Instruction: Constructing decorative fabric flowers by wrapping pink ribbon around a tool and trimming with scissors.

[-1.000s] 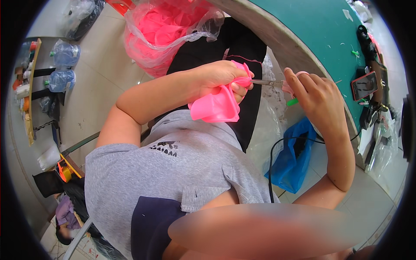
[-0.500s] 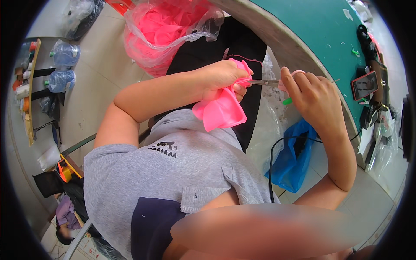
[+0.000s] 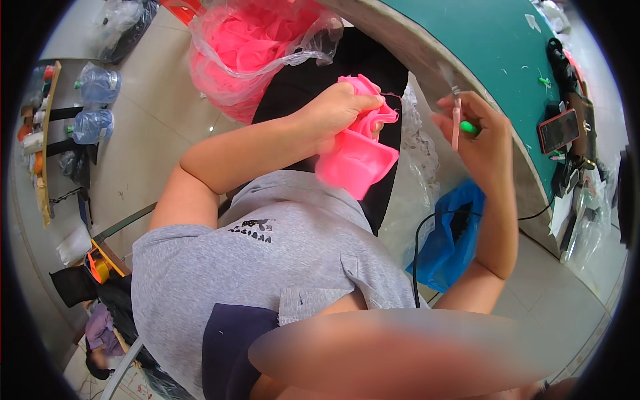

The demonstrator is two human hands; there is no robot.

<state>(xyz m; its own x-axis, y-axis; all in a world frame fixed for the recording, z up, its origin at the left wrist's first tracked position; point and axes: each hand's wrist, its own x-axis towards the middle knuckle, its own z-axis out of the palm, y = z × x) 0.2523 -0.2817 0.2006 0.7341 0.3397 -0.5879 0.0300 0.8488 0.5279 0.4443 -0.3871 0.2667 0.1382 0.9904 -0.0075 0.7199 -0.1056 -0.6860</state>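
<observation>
Your left hand is closed around the pink cloth, which bunches under your fingers and hangs below the fist. Your right hand, apart to its right, pinches small scissors upright. Beyond the left hand sits a bag of pink cloth.

- One view only: a wide fisheye camera on the person's head, looking steeply down the grey-shirted chest to the lap.
- It sits close; the left hand lies at 12 o'clock, the right hand near 2.
- The green table curves along the rim from 12 to 3.
- The floor falls away toward 10.
</observation>
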